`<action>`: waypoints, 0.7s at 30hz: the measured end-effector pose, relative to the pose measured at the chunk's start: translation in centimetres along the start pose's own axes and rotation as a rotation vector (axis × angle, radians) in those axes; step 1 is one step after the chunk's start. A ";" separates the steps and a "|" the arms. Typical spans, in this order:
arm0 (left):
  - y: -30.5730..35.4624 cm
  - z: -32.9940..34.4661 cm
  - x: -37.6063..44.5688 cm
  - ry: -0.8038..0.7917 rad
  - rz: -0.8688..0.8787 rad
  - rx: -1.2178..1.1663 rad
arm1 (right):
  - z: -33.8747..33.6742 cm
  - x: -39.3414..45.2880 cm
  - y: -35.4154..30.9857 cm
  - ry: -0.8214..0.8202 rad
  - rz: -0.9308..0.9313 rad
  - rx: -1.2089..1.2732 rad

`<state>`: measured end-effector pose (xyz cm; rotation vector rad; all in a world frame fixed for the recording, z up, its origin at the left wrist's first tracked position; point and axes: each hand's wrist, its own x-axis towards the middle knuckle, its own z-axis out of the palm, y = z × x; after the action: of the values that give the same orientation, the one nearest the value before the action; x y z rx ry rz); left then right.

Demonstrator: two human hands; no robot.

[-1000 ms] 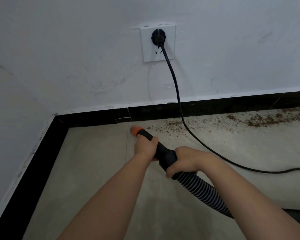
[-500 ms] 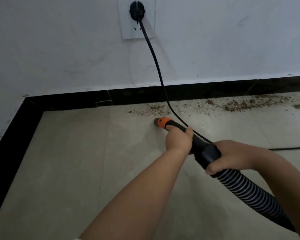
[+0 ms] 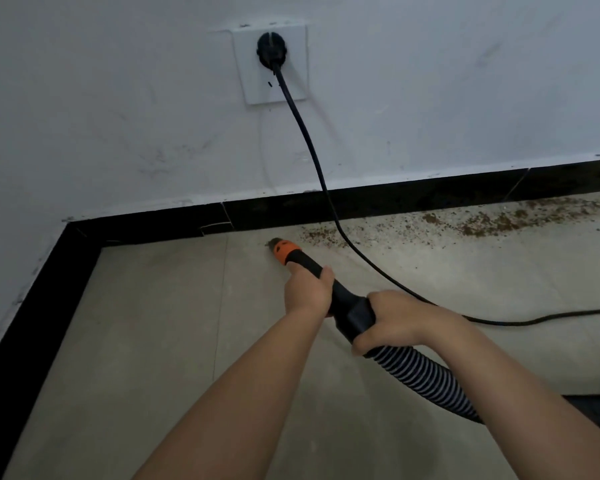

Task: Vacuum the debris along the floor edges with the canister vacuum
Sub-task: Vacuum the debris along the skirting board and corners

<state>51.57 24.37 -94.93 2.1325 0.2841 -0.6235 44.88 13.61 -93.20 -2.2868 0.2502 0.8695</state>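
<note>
Two hands on nozzle, tip toward baseboard.

A room corner indoors, likely a home: white scuffed walls, a black skirting, pale floor tiles and 1 wall socket with a black plug in it.

Both bare forearms reach forward, the left hand curled ahead and the right hand curled just behind it.
</note>
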 end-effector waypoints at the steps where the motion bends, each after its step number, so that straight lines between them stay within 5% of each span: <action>1: -0.2 -0.5 0.5 0.014 0.007 0.011 | 0.2 0.5 -0.5 -0.004 -0.013 0.007; 12: -1.3 -3.9 2.0 0.071 -0.027 -0.162 | -0.1 2.9 -3.7 -0.099 -0.040 0.067; 21: -5.1 -6.7 -1.1 0.161 -0.161 -0.515 | 0.5 2.3 -7.4 -0.266 -0.065 -0.126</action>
<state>50.77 32.83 -94.55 1.6719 0.6374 -0.4123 49.27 19.63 -91.09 -2.2476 0.0028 1.1700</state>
